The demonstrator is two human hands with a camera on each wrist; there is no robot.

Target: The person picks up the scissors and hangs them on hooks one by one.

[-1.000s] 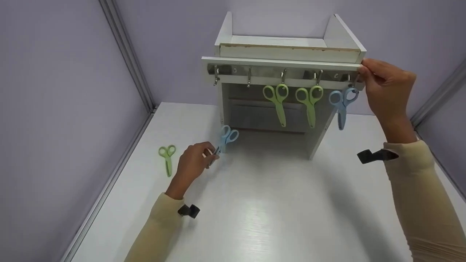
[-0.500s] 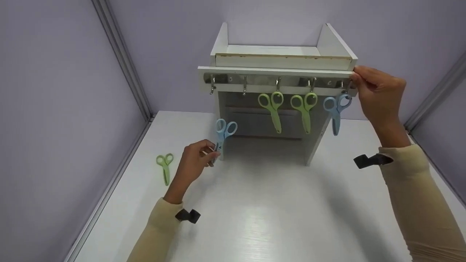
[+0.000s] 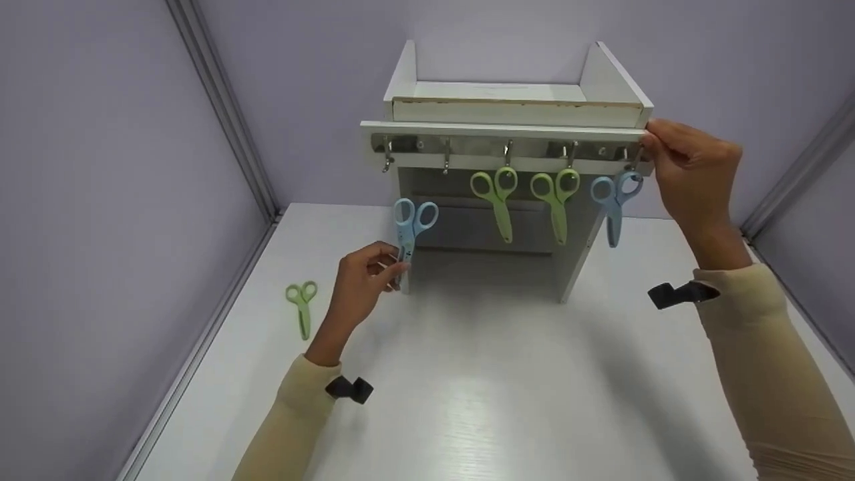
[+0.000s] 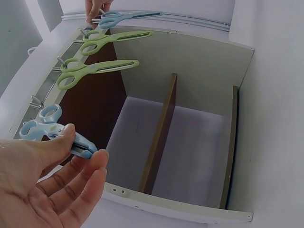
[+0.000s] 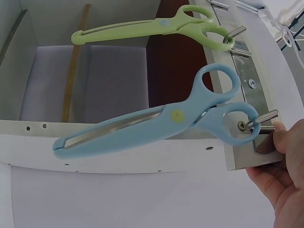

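My left hand [image 3: 364, 277] pinches a blue pair of scissors [image 3: 409, 224] by the blades, handles up, just below the rack's left hooks; the left wrist view shows the same scissors [image 4: 52, 130] under my thumb. A white shelf unit [image 3: 507, 107] carries a hook rail [image 3: 467, 143]. Two green scissors [image 3: 495, 194] [image 3: 556, 194] and another blue pair [image 3: 613, 197] hang from its hooks. My right hand [image 3: 691, 170] grips the rail's right end, beside the hanging blue scissors [image 5: 190, 116].
One more green pair of scissors [image 3: 302, 304] lies on the white table [image 3: 467, 401] at the left. Purple walls close in on the left, back and right. Two hooks [image 3: 387, 160] at the rail's left end are bare.
My left hand has lifted the blue scissors off the table and turned them upright, closer to the left hooks. The right hand stays on the rail's end.
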